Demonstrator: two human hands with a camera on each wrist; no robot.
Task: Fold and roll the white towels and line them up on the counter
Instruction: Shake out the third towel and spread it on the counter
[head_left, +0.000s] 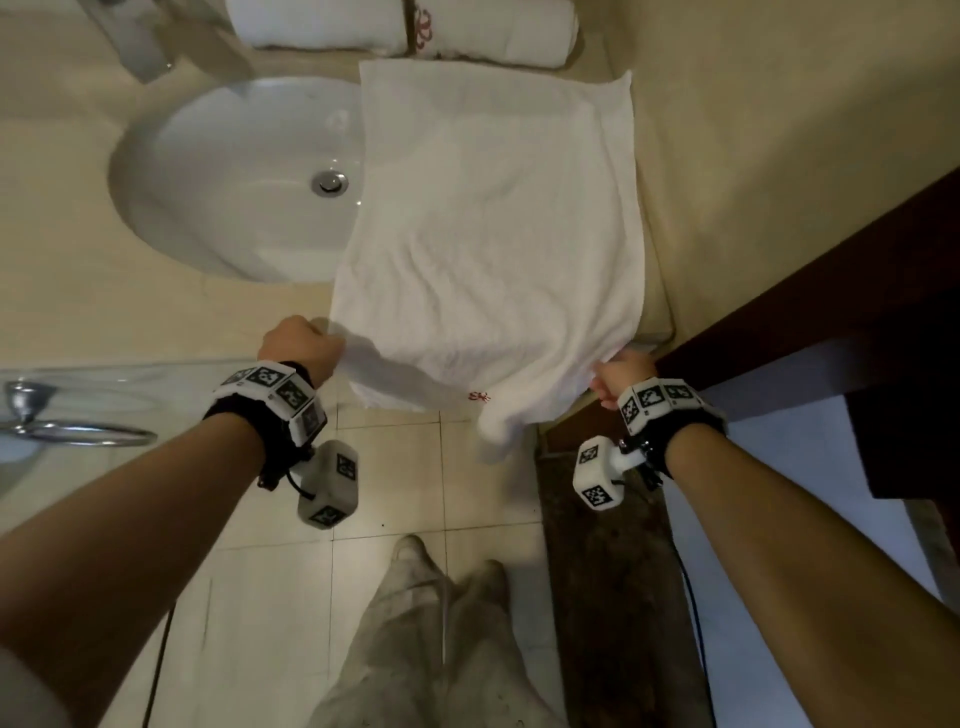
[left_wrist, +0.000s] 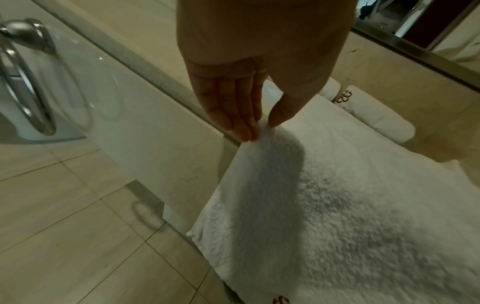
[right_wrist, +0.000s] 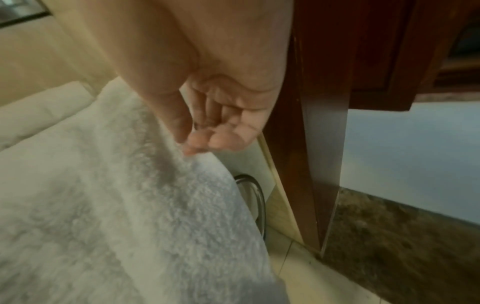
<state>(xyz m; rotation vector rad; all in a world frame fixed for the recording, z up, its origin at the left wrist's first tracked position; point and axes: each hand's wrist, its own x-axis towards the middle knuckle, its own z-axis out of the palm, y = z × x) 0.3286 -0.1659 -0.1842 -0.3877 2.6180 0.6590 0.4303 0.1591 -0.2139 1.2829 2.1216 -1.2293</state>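
Left hand (left_wrist: 233, 98) fingertips and thumb pinch the flat towel (head_left: 493, 234) at its near-left corner; right hand (right_wrist: 221, 123), fingers curled, pinches the near-right corner. The towel spreads over the counter (head_left: 67, 291), lapping the sink (head_left: 218, 171) rim, its near edge overhanging. Two rolled towels (head_left: 405, 26) at the counter's back edge are partly cropped in the head view.

Wooden door frame (head_left: 810, 291) crowds right; rolled towels (head_left: 400, 26) block back; sink (head_left: 234, 182) open left

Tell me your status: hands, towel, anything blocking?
Left hand and right hand each pinch a near corner. Towel spread flat, overlapping sink. Two rolled towels behind.
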